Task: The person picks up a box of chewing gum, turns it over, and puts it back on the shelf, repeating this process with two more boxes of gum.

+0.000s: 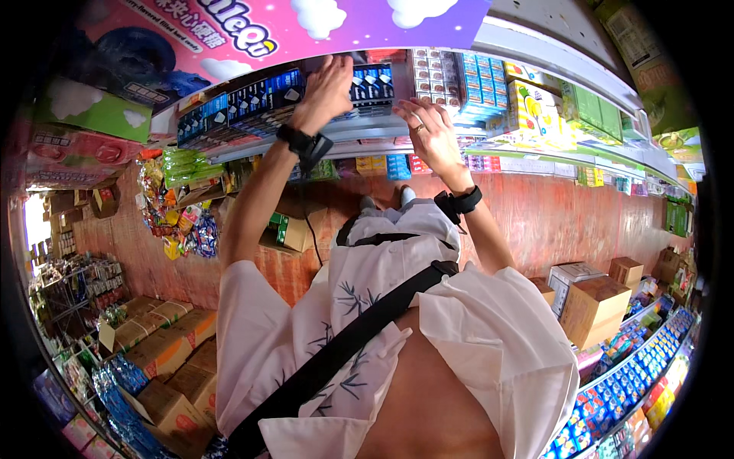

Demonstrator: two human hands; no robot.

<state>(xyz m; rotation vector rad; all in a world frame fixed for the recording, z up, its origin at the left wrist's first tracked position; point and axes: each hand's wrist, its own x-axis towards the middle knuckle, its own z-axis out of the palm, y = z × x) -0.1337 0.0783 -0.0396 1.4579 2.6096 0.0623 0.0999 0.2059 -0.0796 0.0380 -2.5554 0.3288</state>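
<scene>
My left hand [327, 92] reaches over a store shelf, its fingers at dark blue packets [371, 83] standing in rows; whether it touches them I cannot tell. More dark blue packets [252, 98] stand to its left. My right hand [427, 132] hovers at the shelf's front edge [344, 133] with bent, spread fingers and nothing visible in it. Beyond its fingertips are stacks of white-and-brown small boxes [434, 74], with light blue boxes [484, 83] beside them. A yellow-and-white carton [533, 112] stands farther right. A black band sits on each wrist.
A large pink and purple candy carton [321, 26] overhangs the shelf. An opened cardboard box [298, 226] is on the reddish floor near my feet. Hanging candy bags [166, 212] are at left, closed cartons [596, 307] at right, and stacked cartons [172, 344] lower left.
</scene>
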